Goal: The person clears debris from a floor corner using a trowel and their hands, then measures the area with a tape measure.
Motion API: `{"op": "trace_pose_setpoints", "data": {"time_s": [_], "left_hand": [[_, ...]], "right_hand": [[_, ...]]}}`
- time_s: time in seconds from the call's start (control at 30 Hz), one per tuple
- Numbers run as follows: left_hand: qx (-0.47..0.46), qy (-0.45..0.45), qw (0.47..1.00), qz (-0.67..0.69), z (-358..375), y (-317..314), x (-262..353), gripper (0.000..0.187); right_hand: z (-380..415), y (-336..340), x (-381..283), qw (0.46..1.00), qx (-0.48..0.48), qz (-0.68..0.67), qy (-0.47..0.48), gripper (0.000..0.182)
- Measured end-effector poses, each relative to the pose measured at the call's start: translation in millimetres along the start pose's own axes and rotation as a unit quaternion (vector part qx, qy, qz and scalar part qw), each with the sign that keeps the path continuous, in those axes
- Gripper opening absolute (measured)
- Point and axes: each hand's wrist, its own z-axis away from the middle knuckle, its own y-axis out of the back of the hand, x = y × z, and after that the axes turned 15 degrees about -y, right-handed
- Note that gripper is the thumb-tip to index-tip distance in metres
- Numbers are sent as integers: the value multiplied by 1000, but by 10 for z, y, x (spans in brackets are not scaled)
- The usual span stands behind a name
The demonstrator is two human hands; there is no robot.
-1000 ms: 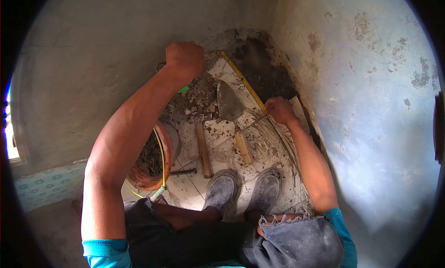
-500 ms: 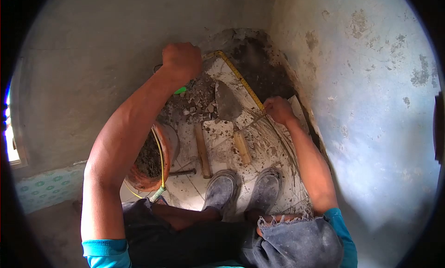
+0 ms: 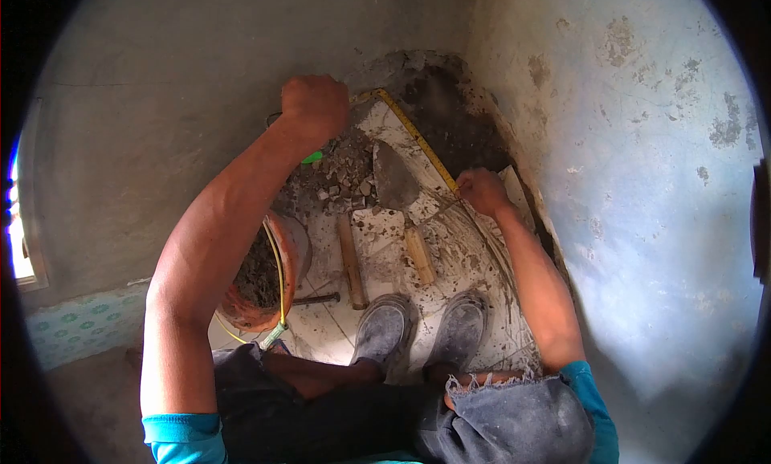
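Observation:
A yellow tape measure (image 3: 416, 138) runs slantwise along the edge of the dark hole (image 3: 454, 115), bending at its top near the back wall. My right hand (image 3: 483, 191) pinches its lower end at the tile edge. My left hand (image 3: 316, 107) is closed in a fist by the back wall, near the tape's other end; what it holds is hidden behind it. Below my left hand lie a bright green object (image 3: 312, 156) and a heap of rubble (image 3: 345, 171). A trowel (image 3: 393, 179) with a wooden handle (image 3: 419, 255) rests on the tiles beside the rubble.
An orange bucket (image 3: 301, 243) of dark mix, with a yellow cord handle, stands at the left. A wooden handle (image 3: 351, 263) and a metal bar (image 3: 316, 299) lie near my shoes (image 3: 384, 331). Walls rise behind and at the right (image 3: 642, 183).

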Motion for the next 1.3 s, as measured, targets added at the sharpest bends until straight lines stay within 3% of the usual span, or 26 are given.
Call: {"op": "trace_pose_setpoints", "data": {"time_s": [1.3], "left_hand": [[19,-7,1000,-1,-21,-33,10,20]], "right_hand": [[0,1,3,1000,-8,20,-5,15]]}}
